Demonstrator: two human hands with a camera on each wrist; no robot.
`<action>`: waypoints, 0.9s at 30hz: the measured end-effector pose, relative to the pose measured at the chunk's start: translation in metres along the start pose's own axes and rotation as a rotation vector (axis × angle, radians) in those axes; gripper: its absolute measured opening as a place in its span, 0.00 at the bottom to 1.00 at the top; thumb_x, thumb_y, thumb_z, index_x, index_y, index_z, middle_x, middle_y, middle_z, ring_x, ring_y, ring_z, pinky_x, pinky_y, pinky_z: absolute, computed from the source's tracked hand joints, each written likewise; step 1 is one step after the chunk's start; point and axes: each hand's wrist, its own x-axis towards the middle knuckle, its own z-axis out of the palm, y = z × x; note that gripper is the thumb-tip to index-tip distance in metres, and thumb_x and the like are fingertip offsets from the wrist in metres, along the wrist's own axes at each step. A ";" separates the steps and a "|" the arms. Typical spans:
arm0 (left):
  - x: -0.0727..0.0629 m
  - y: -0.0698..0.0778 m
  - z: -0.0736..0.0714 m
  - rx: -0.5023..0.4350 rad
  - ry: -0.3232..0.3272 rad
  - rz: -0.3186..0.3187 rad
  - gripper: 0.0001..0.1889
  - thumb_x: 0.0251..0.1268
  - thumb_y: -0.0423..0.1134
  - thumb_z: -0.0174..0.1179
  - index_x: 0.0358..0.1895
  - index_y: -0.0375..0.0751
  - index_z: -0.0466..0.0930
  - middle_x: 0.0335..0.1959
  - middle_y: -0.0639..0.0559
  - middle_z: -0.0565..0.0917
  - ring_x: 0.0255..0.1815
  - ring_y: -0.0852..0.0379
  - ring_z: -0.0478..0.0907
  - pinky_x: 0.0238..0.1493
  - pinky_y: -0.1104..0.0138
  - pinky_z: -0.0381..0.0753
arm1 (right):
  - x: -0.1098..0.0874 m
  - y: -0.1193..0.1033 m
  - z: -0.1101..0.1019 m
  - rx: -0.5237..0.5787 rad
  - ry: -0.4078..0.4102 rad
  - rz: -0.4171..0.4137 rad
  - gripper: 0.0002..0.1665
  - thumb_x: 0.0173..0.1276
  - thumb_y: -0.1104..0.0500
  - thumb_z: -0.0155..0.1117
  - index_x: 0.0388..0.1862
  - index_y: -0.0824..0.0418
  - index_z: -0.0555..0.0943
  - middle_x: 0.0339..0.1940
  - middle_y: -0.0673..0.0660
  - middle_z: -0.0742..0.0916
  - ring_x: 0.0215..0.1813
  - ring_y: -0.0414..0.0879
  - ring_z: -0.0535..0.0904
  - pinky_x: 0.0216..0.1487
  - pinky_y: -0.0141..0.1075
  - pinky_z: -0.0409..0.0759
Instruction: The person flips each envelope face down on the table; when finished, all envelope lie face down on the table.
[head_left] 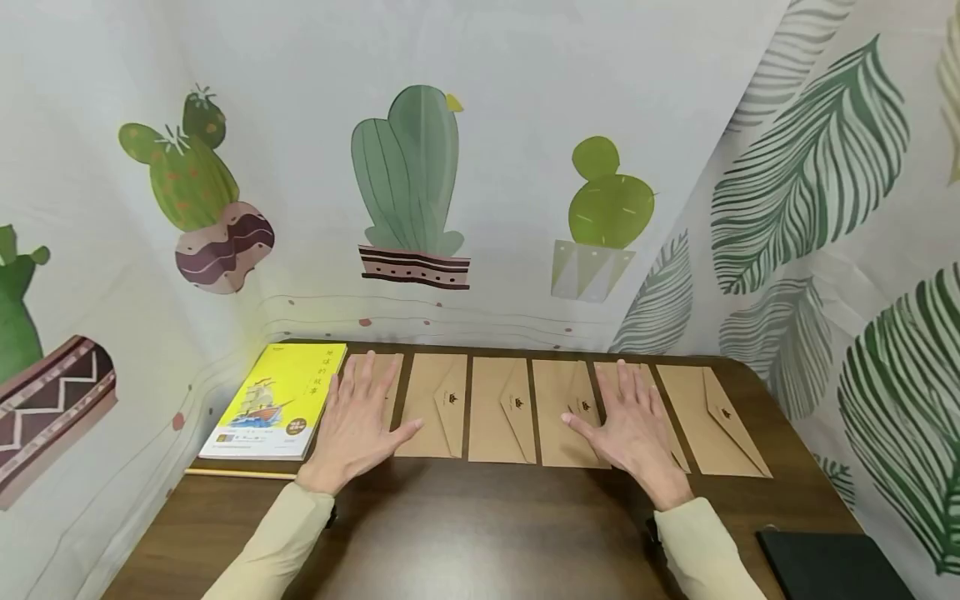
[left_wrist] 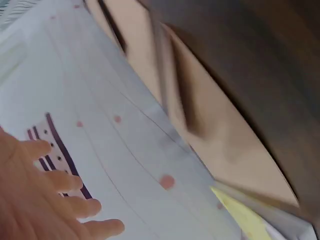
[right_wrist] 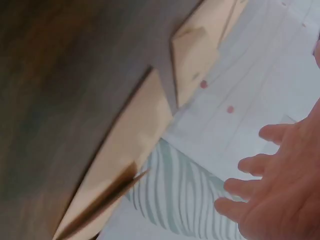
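Several brown paper envelopes (head_left: 498, 437) lie side by side in a row along the far part of the table, flaps with small dark crown prints facing up. My left hand (head_left: 356, 425) is spread above the leftmost envelope (head_left: 393, 392), beside a yellow book (head_left: 288, 375), and holds nothing. My right hand (head_left: 636, 429), also spread and holding nothing, is over the right part of the row, left of the rightmost envelope (head_left: 693, 417). In the wrist views, the left hand (left_wrist: 35, 195) and right hand (right_wrist: 287, 175) appear apart from the envelopes, fingers extended.
The dark wooden table (head_left: 480, 533) extends towards me. A thin light-coloured strip (head_left: 240, 474) lies along the book's near edge. At the near right is a flat black object (head_left: 832, 567). Hanging cloth printed with cacti and leaves (head_left: 517, 167) closes off the back and sides.
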 end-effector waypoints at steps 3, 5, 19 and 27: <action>0.006 0.019 -0.001 -0.126 -0.012 -0.028 0.53 0.65 0.68 0.67 0.87 0.46 0.60 0.91 0.34 0.52 0.90 0.24 0.50 0.85 0.27 0.53 | -0.004 0.001 -0.012 0.030 0.008 0.021 0.66 0.70 0.18 0.60 0.90 0.60 0.57 0.92 0.74 0.52 0.91 0.76 0.45 0.86 0.75 0.50; 0.010 0.035 -0.001 -0.213 -0.011 -0.054 0.51 0.65 0.66 0.68 0.86 0.44 0.62 0.91 0.35 0.55 0.89 0.24 0.53 0.83 0.26 0.56 | -0.006 0.002 -0.022 0.063 0.010 0.045 0.66 0.70 0.19 0.62 0.89 0.62 0.59 0.91 0.75 0.55 0.89 0.77 0.49 0.84 0.75 0.54; 0.030 0.148 0.024 -0.644 -0.073 -0.103 0.38 0.59 0.53 0.77 0.71 0.41 0.79 0.56 0.42 0.86 0.50 0.45 0.87 0.47 0.61 0.88 | -0.026 0.060 -0.084 0.221 -0.024 0.201 0.53 0.79 0.35 0.65 0.80 0.76 0.67 0.71 0.80 0.81 0.70 0.78 0.77 0.67 0.70 0.77; 0.042 0.207 0.050 -0.715 -0.208 -0.114 0.33 0.59 0.50 0.78 0.66 0.41 0.83 0.51 0.42 0.91 0.43 0.55 0.88 0.44 0.65 0.86 | -0.027 0.126 -0.097 0.142 -0.094 0.211 0.44 0.79 0.43 0.67 0.73 0.81 0.73 0.60 0.78 0.87 0.64 0.78 0.81 0.60 0.67 0.81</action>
